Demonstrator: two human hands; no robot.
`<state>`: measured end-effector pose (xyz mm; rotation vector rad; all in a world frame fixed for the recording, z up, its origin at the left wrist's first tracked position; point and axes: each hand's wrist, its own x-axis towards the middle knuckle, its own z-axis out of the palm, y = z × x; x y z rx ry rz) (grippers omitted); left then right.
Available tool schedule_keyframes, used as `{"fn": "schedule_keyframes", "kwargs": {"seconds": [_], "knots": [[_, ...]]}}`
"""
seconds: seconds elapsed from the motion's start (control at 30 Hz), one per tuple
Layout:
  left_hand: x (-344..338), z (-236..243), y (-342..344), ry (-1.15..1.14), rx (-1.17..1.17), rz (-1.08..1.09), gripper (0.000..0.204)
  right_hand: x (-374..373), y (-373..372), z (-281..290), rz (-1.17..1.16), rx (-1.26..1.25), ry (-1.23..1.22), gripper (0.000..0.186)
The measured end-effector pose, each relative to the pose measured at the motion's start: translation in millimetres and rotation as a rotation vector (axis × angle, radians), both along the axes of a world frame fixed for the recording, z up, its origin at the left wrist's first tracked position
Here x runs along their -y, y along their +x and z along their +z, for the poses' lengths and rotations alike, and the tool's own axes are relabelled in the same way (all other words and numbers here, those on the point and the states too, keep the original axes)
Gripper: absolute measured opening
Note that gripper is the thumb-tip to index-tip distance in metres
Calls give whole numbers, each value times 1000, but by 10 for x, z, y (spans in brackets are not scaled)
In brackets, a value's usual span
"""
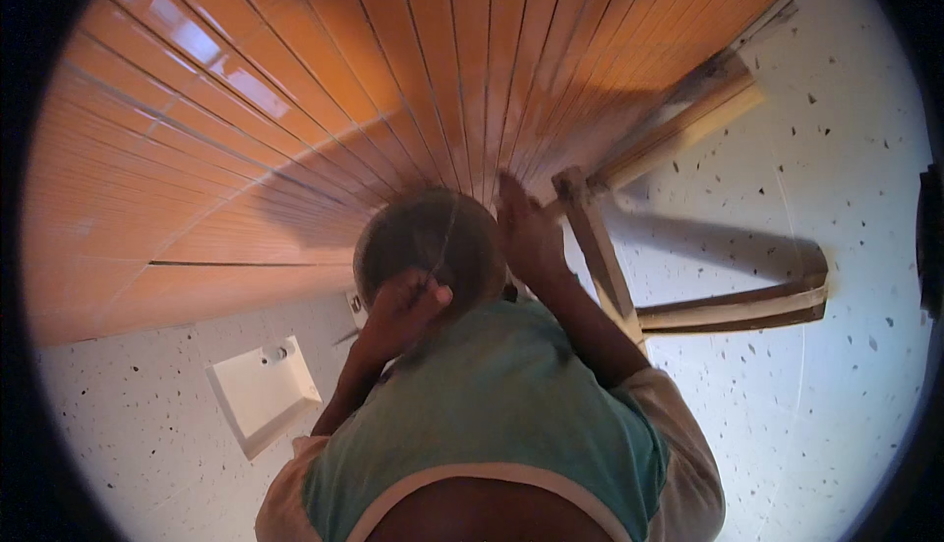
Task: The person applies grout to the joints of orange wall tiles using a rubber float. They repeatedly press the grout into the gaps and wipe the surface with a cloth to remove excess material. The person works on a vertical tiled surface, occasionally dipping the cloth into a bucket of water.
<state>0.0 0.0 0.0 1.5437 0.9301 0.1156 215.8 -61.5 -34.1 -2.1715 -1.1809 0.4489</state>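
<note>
A round dark bucket (385, 232) sits below me against the orange tiled wall (324, 40). My left hand (408, 301) is at the bucket's near left, its fingers closed on a thin line, perhaps a wire or string, that runs up across the bucket's dark opening. My right hand (531, 237) is just beside the bucket's right rim, fingers stretched out toward the wall; I see nothing held in it, and cannot tell if it touches the rim. What the bucket holds is too dark to make out.
A wooden frame (600, 247) lies to the right of my right arm, with more timber pieces (669, 129) along the wall. A square white recessed fixture (254, 394) with a small fitting is at the lower left, in the pale speckled floor (836, 385).
</note>
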Motion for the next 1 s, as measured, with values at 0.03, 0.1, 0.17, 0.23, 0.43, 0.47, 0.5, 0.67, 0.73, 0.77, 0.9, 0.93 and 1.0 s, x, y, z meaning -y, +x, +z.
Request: {"fn": "schedule_keyframes", "kwargs": {"seconds": [0.03,0.1,0.17,0.23,0.43,0.47,0.5,0.67,0.73,0.77,0.9,0.93,1.0], "knots": [[9,-41,31,-60,-13,36,35,53,27,-144,24,-29,-247,41],[81,-21,32,-76,-29,29,34,259,10,-281,-4,-12,-3,42],[234,10,-45,32,-16,-55,33,460,-60,-185,-17,-2,141,42],[199,53,-79,133,8,-35,33,257,-99,149,-10,2,273,43],[184,58,-24,46,54,42,30,33,-66,336,37,46,429,44],[170,57,-26,7,32,50,30,-1,-54,307,29,65,424,47],[167,37,-39,11,32,48,30,-16,-53,251,21,81,408,50],[125,-52,-60,43,48,30,30,-33,-74,74,12,-21,186,42],[131,24,-12,45,54,30,31,107,-23,-190,49,-83,-211,41],[103,68,15,52,60,27,31,170,-19,-317,28,-64,-106,41],[145,4,-34,268,-20,-112,33,210,-100,-253,28,-25,252,41],[116,66,1,230,-27,-104,34,102,-92,-99,47,-4,354,41],[108,107,21,205,-33,-80,34,20,-148,78,57,7,364,42]]}}
